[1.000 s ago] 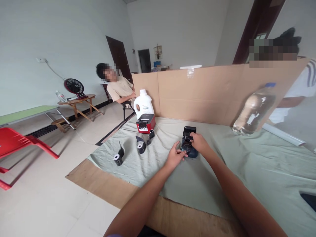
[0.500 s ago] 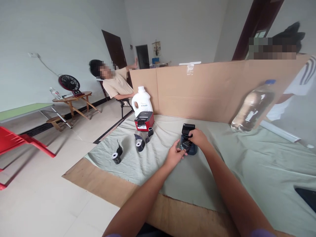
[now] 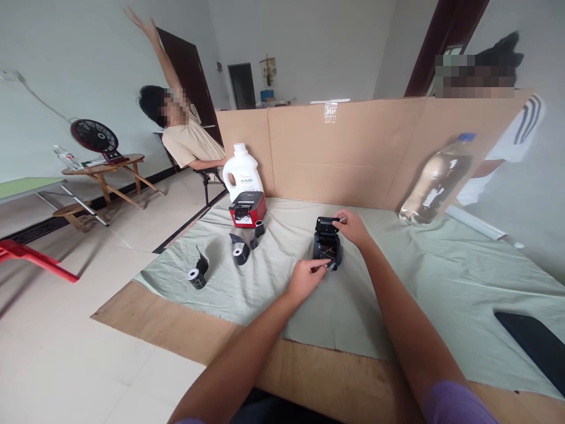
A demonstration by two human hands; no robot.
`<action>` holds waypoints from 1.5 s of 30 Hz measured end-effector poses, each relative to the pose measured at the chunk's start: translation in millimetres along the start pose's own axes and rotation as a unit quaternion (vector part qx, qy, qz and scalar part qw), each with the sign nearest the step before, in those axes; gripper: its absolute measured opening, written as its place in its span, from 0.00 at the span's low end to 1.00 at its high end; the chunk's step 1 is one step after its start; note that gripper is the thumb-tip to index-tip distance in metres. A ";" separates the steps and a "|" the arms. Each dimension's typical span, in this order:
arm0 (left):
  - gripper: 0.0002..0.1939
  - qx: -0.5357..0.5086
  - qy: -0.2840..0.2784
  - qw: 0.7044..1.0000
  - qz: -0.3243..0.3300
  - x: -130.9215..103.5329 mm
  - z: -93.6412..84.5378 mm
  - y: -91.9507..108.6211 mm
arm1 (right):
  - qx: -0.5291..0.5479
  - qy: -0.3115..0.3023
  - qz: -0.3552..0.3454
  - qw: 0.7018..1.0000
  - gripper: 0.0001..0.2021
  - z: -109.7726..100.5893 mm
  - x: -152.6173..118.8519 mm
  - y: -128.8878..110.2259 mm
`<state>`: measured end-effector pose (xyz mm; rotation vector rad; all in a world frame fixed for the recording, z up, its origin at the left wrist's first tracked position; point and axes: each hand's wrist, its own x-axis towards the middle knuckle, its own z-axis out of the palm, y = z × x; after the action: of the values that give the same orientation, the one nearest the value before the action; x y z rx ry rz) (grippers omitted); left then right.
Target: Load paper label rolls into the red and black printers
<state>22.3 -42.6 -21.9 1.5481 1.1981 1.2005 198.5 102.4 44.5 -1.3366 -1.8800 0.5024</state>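
Note:
A small dark printer (image 3: 327,244) stands on the green cloth with its black lid (image 3: 327,224) raised and a dark roll inside. My left hand (image 3: 309,275) is at its near edge, thumb and index finger pinched on the shiny end of the dark label strip (image 3: 331,265). At the lid's right corner, my right hand (image 3: 351,225) holds the lid between thumb and fingers. To the left lie dark label rolls (image 3: 197,275), (image 3: 241,253) with loose ends curling up.
A red and black printer (image 3: 249,210) stands before a white jug (image 3: 242,172). Behind the cloth rises a cardboard panel (image 3: 326,153). A large clear bottle (image 3: 436,182) leans at right, near a dark phone-like slab (image 3: 529,341). Two people sit beyond.
My right hand has shifted to the lid's right corner, and the lid is tilted further back. My left hand has moved to the near edge. The person at left has raised an arm higher.

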 end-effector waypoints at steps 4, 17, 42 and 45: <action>0.16 0.033 -0.027 0.999 0.003 -5.1 0.9 -0.9 | -0.039 -0.074 -0.036 0.996 0.08 -12.5 -4.4 -3.0; 0.13 -0.013 -0.060 0.998 -0.024 -1.3 -8.2 -5.0 | -0.093 -0.186 -0.013 0.978 0.10 -19.3 -13.2 -12.5; 0.13 -0.047 0.030 0.997 -0.059 20.4 -22.6 17.8 | 0.256 -0.183 0.342 0.885 0.29 -5.6 -43.2 -8.9; 0.24 -0.053 0.053 0.986 -0.149 55.7 -35.5 29.4 | 0.251 -0.191 0.341 0.885 0.30 -7.3 -42.0 -8.9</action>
<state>-1.5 7.3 24.5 1.1888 1.3577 1.1385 205.4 59.5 40.3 -1.5749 -1.3450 1.5950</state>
